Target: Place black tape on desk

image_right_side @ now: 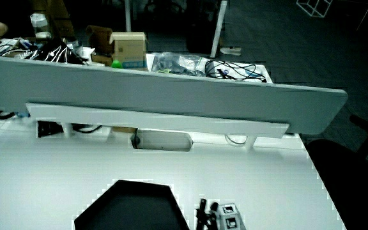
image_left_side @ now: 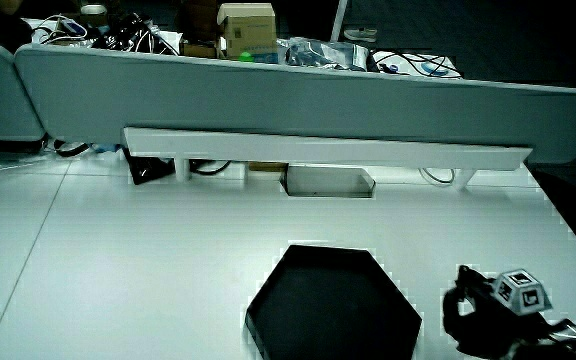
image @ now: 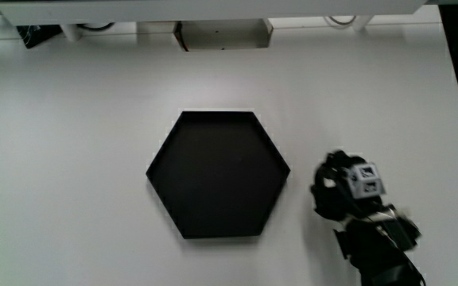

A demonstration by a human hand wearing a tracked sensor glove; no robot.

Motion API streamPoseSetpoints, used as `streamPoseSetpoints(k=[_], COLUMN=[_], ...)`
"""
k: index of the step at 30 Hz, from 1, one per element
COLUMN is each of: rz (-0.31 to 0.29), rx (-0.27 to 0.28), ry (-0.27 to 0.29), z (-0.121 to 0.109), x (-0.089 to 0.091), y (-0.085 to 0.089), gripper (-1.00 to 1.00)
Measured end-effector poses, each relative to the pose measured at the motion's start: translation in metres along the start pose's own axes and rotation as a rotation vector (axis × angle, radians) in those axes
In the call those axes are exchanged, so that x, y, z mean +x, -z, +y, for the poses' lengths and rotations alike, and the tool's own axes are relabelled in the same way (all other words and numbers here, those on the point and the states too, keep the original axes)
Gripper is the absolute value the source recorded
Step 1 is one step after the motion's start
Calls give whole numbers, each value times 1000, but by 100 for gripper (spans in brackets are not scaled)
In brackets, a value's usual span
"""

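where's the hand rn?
In the main view the hand is low over the bare table beside the black hexagonal tray, apart from it. Both side views agree.

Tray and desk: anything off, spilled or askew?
Nothing stands out. The black hexagonal tray lies flat on the white desk, with nothing visible inside it. The hand is on the desk beside the tray. No spill or damage shows.
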Motion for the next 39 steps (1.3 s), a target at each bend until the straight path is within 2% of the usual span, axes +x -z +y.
streamPoseSetpoints(k=[1, 3, 4, 5, 6, 7, 8, 10, 11, 13, 14, 15, 17, 18, 20, 21, 22, 23, 25, 26, 27, 28, 30, 31, 32, 34, 37, 39], rz=[-15, -5, -24, -14, -23, -21, -41, -50, -50, -52, -67, -82, -71, -65, -95, -78, -60, -68, -71, -48, -33, -8, 0, 0, 31, 52, 82, 115], rx=[-39, -75, -79, -90, -107, -132, -145, -134, -158, -154, -183, -168, -185, -210, -220, -243, -251, -248, -290, -275, -291, -297, -297, -261, -216, -155, -65, -24], ry=[12, 25, 49, 43, 60, 48, 71, 79, 81, 83, 99, 104, 111, 104, 128, 104, 100, 114, 123, 118, 110, 125, 138, 170, 145, 155, 170, 197], z=[10, 17, 20, 22, 22, 26, 29, 27, 28, 28, 29, 26, 29, 31, 29, 31, 31, 32, 35, 33, 33, 33, 27, 21, 14, 1, -18, -30], x=[0, -2, -3, -4, -4, -4, -2, -1, 0, 0, 0, -1, 1, 1, -4, -5, -5, -4, -1, 0, 3, 6, 12, 16, 17, 23, 31, 35], y=[11, 18, 20, 20, 20, 25, 29, 31, 35, 41, 45, 44, 47, 49, 46, 48, 48, 50, 55, 54, 56, 60, 64, 64, 62, 74, 92, 101], gripper=[0, 0, 0, 0, 0, 0, 0, 0, 0, 0, 0, 0, 0, 0, 0, 0, -8, -15, -31, -38, -46, -54, -69, -77, -85, -100, -100, -100])
